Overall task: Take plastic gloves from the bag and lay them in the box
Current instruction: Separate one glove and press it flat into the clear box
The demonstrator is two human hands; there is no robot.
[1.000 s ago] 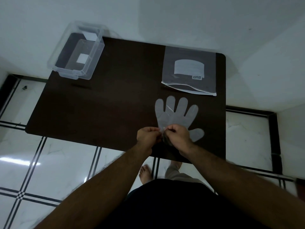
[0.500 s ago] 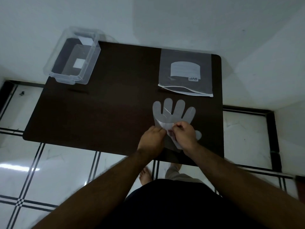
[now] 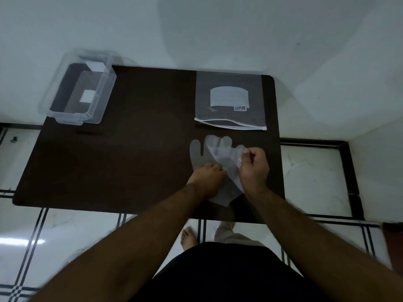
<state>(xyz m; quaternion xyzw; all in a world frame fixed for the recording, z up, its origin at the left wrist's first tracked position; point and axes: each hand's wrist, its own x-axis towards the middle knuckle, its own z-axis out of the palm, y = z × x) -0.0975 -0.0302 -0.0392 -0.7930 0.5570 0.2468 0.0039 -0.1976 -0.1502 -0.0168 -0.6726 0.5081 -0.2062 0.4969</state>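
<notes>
A thin clear plastic glove [image 3: 220,153] lies on the dark table [image 3: 135,153], fingers pointing away from me. My right hand [image 3: 254,168] pinches one edge of it and lifts that side, folding the glove toward the left. My left hand [image 3: 207,178] presses or pinches the glove near its palm; the cuff sticks out below both hands. The grey zip bag [image 3: 229,101] with a white label lies flat at the far right, its mouth facing me. The clear plastic box [image 3: 80,90] stands open at the far left corner, overhanging the edge.
The table's near edge runs just below my hands. White tiled floor with black lines surrounds it, and a white wall stands behind. My bare foot [image 3: 188,238] shows under the near edge.
My right hand has risen and moved right, pulling up the glove's right side so the fingers overlap. My left hand stayed low on the glove. The view shifted slightly.
</notes>
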